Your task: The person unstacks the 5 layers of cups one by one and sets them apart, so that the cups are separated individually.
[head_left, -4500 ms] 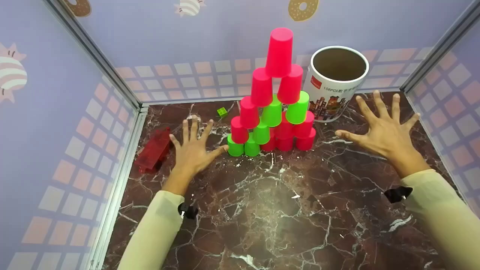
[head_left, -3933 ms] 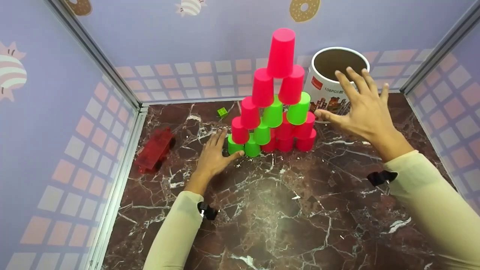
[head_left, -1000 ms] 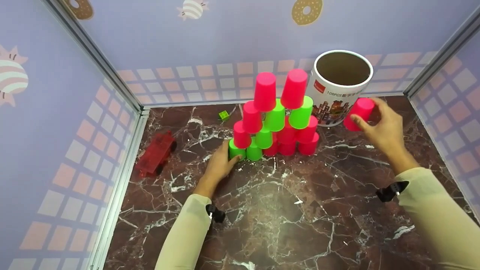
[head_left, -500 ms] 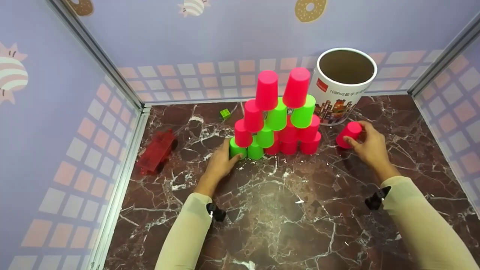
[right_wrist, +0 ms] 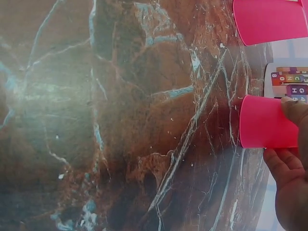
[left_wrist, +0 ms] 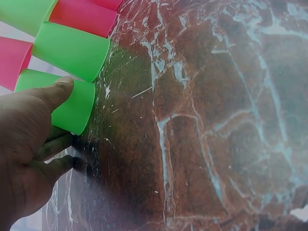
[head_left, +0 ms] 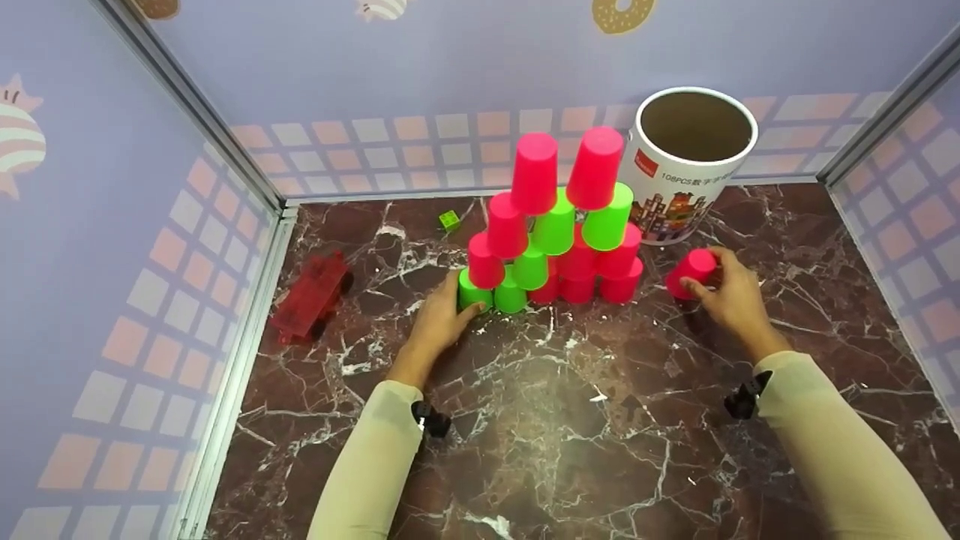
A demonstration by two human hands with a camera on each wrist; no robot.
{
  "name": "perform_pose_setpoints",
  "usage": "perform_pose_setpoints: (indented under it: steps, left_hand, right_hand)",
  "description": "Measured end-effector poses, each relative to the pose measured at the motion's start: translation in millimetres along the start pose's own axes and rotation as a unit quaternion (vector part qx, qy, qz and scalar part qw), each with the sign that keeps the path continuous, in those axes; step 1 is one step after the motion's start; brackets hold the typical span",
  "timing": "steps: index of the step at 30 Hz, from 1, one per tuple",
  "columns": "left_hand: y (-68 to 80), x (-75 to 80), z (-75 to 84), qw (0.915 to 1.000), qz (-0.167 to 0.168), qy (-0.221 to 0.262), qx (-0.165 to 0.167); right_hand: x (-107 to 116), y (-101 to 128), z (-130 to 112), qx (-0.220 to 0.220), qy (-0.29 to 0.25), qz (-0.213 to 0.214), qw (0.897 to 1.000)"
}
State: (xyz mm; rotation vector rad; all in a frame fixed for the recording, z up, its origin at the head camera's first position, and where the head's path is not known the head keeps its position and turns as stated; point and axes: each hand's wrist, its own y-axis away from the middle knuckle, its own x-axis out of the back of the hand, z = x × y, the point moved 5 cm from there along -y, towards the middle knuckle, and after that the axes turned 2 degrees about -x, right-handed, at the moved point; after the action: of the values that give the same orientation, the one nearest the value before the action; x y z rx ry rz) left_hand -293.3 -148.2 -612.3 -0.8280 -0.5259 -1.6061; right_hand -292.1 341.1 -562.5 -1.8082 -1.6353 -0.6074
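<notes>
Right hand (head_left: 735,297) pinches pink tapered plastic cup (head_left: 689,272) between thumb and fingers; left hand (head_left: 438,318) holds green tapered plastic cup (head_left: 474,290) likewise. Probably light, slick (grip sidewalls gently).

The head view is bright, and a pale glare lies on the surface (head_left: 544,409), well away from its far edge. Both wrist views are dimmer and rather hazy; the left hand (left_wrist: 24,149) appears dark, with shadow beside it.
</notes>
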Motion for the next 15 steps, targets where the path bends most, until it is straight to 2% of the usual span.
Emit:
perform_pose_setpoints:
  steps: [3,4,9,11,15]
  left_hand:
    - [6.8,14.4,19.6,0.9999,-0.003,0.004,0.009]
    - [6.6,14.5,19.9,0.9999,-0.003,0.003,0.009]
    - [-1.2,-3.0,-4.8,0.9999,0.008,-0.006,0.004]
    - [-6.3,-13.1,-19.6,0.9998,0.012,-0.017,0.0]
    - [-12.8,-22.7,-34.5,0.9995,0.01,-0.03,-0.007]
  right_hand:
    - [0,-3,0,-0.011,-0.004,-0.015,1.0]
    - [1,-3,-1,-0.016,-0.001,-0.018,1.0]
    - [12,-9,-13,-0.02,0.021,-0.018,0.999]
    - [20,-13,-26,0.001,0.03,-0.005,1.0]
    - [36,-20,-63,0.069,0.039,0.036,0.996]
